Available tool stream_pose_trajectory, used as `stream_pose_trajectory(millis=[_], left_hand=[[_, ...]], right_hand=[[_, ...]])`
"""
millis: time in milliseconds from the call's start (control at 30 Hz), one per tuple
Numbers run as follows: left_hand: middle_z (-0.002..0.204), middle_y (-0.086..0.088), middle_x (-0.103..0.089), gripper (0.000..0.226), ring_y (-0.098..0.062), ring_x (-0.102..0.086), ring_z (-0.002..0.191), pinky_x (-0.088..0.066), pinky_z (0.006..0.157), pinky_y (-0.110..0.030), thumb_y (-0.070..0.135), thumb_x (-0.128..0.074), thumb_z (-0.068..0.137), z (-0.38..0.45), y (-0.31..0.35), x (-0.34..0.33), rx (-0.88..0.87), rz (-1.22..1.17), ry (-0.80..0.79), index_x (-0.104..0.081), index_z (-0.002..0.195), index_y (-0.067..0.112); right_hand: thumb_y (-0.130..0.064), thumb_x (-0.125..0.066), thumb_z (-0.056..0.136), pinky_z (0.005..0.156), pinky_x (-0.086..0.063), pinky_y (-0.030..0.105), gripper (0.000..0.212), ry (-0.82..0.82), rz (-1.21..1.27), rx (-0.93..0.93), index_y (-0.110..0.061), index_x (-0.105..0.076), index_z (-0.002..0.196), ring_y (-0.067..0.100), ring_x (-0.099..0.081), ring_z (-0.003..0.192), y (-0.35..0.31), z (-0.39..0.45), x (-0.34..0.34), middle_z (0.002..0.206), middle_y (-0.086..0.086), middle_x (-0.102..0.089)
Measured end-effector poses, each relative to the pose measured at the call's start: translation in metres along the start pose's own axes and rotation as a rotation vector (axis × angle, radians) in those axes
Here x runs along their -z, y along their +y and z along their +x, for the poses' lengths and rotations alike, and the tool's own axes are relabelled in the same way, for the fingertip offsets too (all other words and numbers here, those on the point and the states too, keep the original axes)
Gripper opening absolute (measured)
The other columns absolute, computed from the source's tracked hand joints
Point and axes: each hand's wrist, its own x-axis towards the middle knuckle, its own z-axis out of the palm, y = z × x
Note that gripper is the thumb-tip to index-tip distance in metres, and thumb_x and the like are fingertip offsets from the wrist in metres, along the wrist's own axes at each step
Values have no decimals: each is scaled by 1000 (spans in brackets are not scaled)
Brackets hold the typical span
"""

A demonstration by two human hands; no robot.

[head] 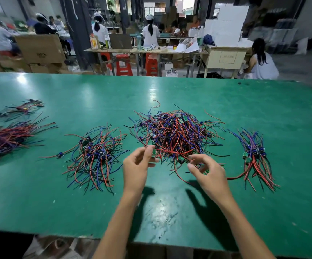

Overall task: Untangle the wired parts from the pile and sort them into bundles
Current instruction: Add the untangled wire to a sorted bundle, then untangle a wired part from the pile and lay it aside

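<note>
The tangled pile [175,135] of red, blue and black wired parts sits in the middle of the green table [170,202], with small green circuit boards showing among the wires near its top and front edge. Both hands work at its near edge. The left hand [136,165] pinches a small green board [154,152] between thumb and fingertips, a red wire trailing from it back into the pile. The right hand [205,169] has its fingers curled into wires at the front of the pile; it seems to grip a strand, but which one cannot be told.

To the right of the pile, well apart from it, lies a sorted bundle [254,156] with its boards and blue parts gathered together and its wires fanning toward the person. To the left lies a looser heap [95,156] of the same parts, wires sprawling in all directions. Farther left, near the table's edge, are a larger bundle [7,139] and a smaller one [22,108] behind it, both blurred.

Beyond the table stand cardboard boxes [39,51], their contents unseen, red plastic stools [123,65] and workbenches [145,51] where other people sit with their backs turned.
</note>
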Motion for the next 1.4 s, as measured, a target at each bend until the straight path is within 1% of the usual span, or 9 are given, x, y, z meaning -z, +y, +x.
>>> stream_pose_trajectory(millis=[133,300,433,600,733,867,1133,1267,1400], left_hand=[[83,-8,-75,25,-28,-73,82,-58,71,-29,28,-67,97,51,1,66,3,347,212,-75,103,5],[128,-27,-51,54,-34,-56,104,-41,104,-41,28,-70,92,57,-16,110,210,908,281,-57,134,-4],[128,-17,-37,58,-30,-49,82,-46,92,-44,17,-73,88,29,-14,83,61,867,394,-47,139,7],[134,8,-48,36,-11,-46,115,-34,99,-31,34,-70,92,-17,-17,27,-440,948,-205,-66,127,34],[118,23,-62,22,1,-44,112,-26,96,-34,46,-59,97,-32,-24,-5,-476,900,-485,-70,116,41],[87,20,-73,18,-5,-54,80,-32,80,-28,21,-75,86,-22,-19,0,-497,839,-270,-78,99,34],[87,-3,-77,17,-24,-67,77,-52,74,-32,28,-69,92,48,7,98,-153,849,341,-80,106,26],[120,-17,-68,38,-35,-63,110,-46,99,-40,22,-70,91,54,7,117,60,993,247,-68,129,18],[118,-2,-66,25,-30,-64,96,-50,95,-38,16,-68,92,27,2,86,-66,894,85,-73,116,22]], right_hand=[[-40,-80,83,85,-47,25,25,-235,-277,-9,-32,-76,106,1,-54,95,22,-13,-13,105,-13,-58],[-32,-79,86,79,-38,29,8,-24,-382,75,-28,-74,82,4,-44,84,29,-22,-26,80,-22,-53],[-25,-78,88,73,-23,28,7,24,-512,183,-26,-72,83,15,-52,84,29,-25,-25,83,-15,-61],[-24,-65,92,75,-34,34,7,160,-418,402,-19,-67,87,19,-54,86,25,-29,-21,90,-10,-63],[-31,-59,95,76,-41,38,19,187,-384,477,-17,-70,90,20,-56,88,25,-35,-18,92,-7,-65],[-31,-61,96,86,-43,31,18,282,-314,439,-15,-69,101,15,-57,98,24,-37,-18,102,-4,-64],[-15,-72,89,90,-45,39,20,167,-338,60,-28,-72,104,14,-58,94,27,-19,-20,100,-13,-65],[-36,-67,92,90,-48,39,24,67,-419,-60,-31,-73,115,24,-64,98,16,8,-39,98,-6,-66],[-52,-63,93,90,-43,37,40,18,-565,-133,-32,-68,127,23,-60,104,13,24,-57,105,-1,-65]])
